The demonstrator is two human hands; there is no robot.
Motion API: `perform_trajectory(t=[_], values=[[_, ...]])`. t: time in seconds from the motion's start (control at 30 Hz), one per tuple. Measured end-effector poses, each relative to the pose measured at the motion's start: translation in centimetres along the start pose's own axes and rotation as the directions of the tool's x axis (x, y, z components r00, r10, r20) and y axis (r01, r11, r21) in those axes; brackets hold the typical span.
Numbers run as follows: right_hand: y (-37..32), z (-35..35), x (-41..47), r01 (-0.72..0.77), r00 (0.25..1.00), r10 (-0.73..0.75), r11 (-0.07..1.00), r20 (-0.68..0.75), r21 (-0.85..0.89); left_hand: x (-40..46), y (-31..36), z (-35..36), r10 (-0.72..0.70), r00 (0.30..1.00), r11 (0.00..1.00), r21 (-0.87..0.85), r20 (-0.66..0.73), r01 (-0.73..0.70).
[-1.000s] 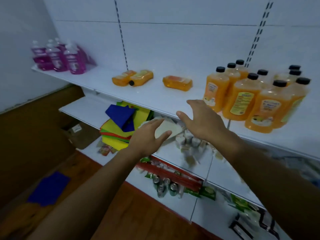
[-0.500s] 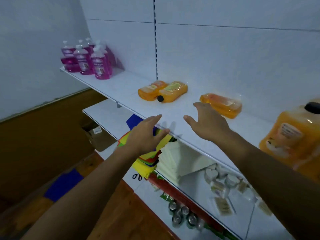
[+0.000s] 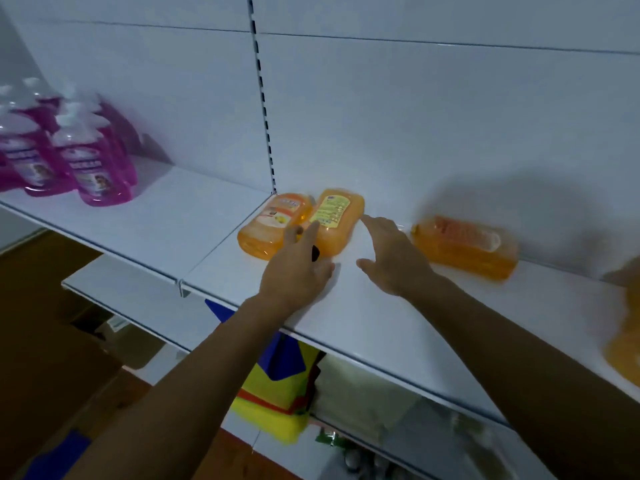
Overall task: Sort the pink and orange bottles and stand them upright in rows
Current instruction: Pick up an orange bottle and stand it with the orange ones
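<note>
Both hands, the left hand [image 3: 298, 268] and right hand [image 3: 391, 258], reach open toward the lying orange plastic bottle [image 3: 334, 221], probably heavy and slippery, best held around its middle.

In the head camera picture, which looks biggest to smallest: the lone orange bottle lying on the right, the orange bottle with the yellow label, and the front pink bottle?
1. Lone orange bottle, widest in the picture.
2. Front pink bottle and yellow-label orange bottle look about alike; blur, distance and the left hand over the latter's cap end make ranking unsure.
</note>
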State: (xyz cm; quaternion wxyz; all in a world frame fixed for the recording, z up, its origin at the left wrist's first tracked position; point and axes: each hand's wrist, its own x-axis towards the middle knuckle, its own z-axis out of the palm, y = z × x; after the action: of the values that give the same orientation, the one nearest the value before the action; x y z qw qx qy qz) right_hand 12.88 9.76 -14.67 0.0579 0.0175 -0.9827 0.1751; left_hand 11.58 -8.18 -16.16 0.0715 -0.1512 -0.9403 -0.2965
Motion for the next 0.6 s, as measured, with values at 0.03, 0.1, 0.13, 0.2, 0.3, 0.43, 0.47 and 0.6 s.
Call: perform_trajectory(t=[0.03, 0.1, 0.13, 0.2, 0.3, 0.43, 0.47, 0.6], values=[[-0.1, 0.5, 0.7, -0.002, 1.000, 0.002, 1.000, -0.004, -0.017, 0.7, -0.1, 0.2, 0.005, 1.000, 1.000, 0.008, -0.016, -0.005], [-0.4, 1.2, 1.9, -0.009, 1.000, 0.009, 0.998, -0.013, -0.060, 1.7, -0.2, 0.5, 0.024, 0.999, 0.998, 0.066, -0.032, -0.022], [-0.5, 1.5, 2.5, -0.004, 1.000, 0.003, 0.997, -0.022, -0.071, 2.1, -0.3, 0.7, 0.027, 0.999, 0.995, 0.094, -0.029, -0.024], [-0.8, 2.1, 3.6, 0.044, 0.998, -0.048, 0.995, -0.042, -0.092, 2.8, -0.7, 0.9, 0.041, 0.999, 0.993, 0.109, -0.022, -0.038], [-1.2, 3.0, 4.6, 0.139, 0.988, -0.145, 0.984, -0.046, -0.113, 3.6, -1.7, 1.1, 0.089, 0.996, 0.995, 0.045, -0.006, -0.088], [-1.4, 3.2, 4.6, 0.173, 0.980, -0.185, 0.975, -0.071, -0.141, 3.9, -2.6, 0.6, 0.104, 0.995, 0.993, -0.050, -0.003, -0.104], [-1.5, 3.1, 4.4, 0.178, 0.979, -0.190, 0.974, -0.074, -0.139, 3.9, -2.7, 0.3, 0.114, 0.993, 0.992, -0.058, -0.016, -0.115], [-1.7, 2.1, 2.2, 0.130, 0.983, -0.135, 0.991, -0.121, -0.043, 3.2, -1.0, -1.7, 0.180, 0.980, 0.975, -0.117, -0.080, -0.189]])
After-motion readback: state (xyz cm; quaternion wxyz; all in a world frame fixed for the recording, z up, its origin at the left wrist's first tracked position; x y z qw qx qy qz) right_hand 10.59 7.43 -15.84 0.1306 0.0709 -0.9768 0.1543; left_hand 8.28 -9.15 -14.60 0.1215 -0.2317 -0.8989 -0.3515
